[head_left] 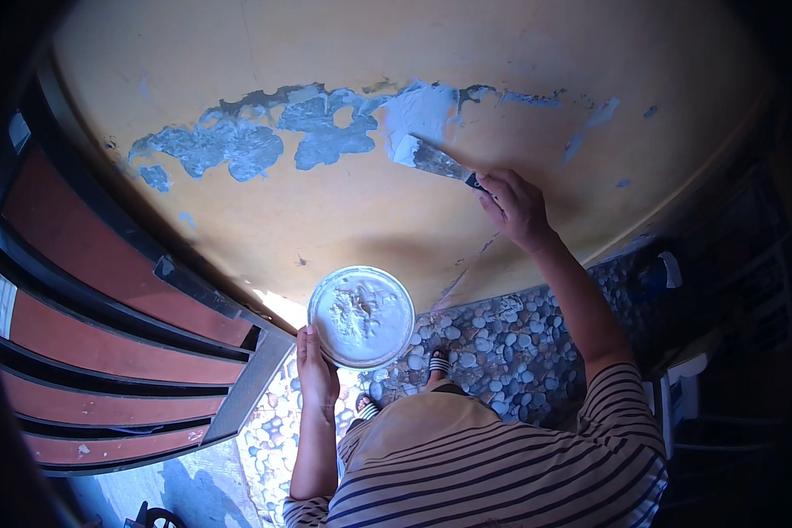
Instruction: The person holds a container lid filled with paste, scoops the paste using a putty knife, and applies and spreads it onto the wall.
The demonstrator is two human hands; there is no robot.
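Gripping putty knife [453, 168] in right-hand fingers [502, 182], with blade [427, 157] at lower edge of white patch [421, 110] on yellowish wall [343, 211]. Gripping tub [370, 365] of white paste [361, 317] in left-hand fingers [304, 345], across view of wall foot. Noted dark-framed red panels [114, 246] close on left, pebble-patterned floor [475, 352] below, dim objects [656, 280] at right.

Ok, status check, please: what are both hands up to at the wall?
Right hand gripping putty knife at white patch on wall. Left hand holding tub of white paste. Grey-blue patches show alongside. Nothing visibly blocking putty knife.
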